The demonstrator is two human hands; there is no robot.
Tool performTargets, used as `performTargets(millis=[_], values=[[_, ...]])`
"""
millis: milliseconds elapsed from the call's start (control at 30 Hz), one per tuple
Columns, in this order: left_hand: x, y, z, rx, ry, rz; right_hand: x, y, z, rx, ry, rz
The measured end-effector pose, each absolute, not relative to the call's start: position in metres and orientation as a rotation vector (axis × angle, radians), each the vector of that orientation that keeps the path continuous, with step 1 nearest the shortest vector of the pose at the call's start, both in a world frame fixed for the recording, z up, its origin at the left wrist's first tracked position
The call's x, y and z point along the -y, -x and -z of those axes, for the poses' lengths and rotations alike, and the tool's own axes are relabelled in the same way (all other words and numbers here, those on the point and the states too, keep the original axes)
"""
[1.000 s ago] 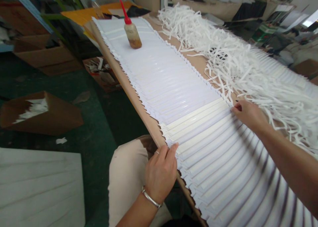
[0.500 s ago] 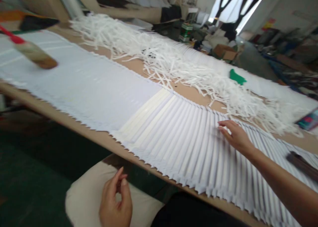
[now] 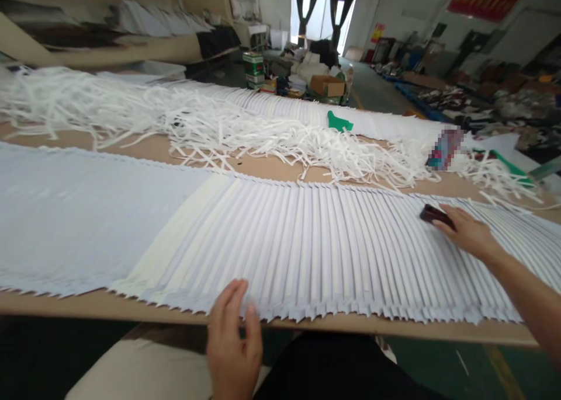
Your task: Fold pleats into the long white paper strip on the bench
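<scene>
A long row of overlapping white strips (image 3: 324, 242) lies along the table (image 3: 144, 306), with a smooth pale stretch at the left. Toward the right, my right hand (image 3: 467, 230) is closed round a dark brown tool (image 3: 436, 215) over the strips. Its lower side is hidden. My left hand (image 3: 235, 336) is at the table's front edge, near the strips' lower ends, with thumb and fingers apart and nothing between them.
Behind the row lies a tangled heap of thin white ribbons (image 3: 210, 122). A green scrap (image 3: 339, 121) rests on it, and a blurred-out item (image 3: 445, 149) lies farther right. A cardboard box (image 3: 327, 86) and green cans (image 3: 253, 67) stand beyond.
The view has swung right. My right hand has moved right and taken hold of the dark tool. My left hand has come up to the table edge. The glue-like bottle is out of view.
</scene>
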State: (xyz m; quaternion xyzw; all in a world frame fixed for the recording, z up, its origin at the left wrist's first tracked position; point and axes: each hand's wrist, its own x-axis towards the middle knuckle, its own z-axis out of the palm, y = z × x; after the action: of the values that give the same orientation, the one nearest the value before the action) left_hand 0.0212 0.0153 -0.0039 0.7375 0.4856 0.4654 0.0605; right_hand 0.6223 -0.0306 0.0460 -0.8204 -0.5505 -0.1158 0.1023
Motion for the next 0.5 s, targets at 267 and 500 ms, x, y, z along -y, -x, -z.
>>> performTargets(millis=[267,500], values=[[0.002,-0.174,-0.006,-0.369,-2.816,-0.553,0.025,-0.57,-0.052,1.867,2.062,0.154],[0.007,-0.196,0.007,-0.231,-3.025,-0.353,-0.01,-0.446,-0.034,2.626,1.427,0.063]])
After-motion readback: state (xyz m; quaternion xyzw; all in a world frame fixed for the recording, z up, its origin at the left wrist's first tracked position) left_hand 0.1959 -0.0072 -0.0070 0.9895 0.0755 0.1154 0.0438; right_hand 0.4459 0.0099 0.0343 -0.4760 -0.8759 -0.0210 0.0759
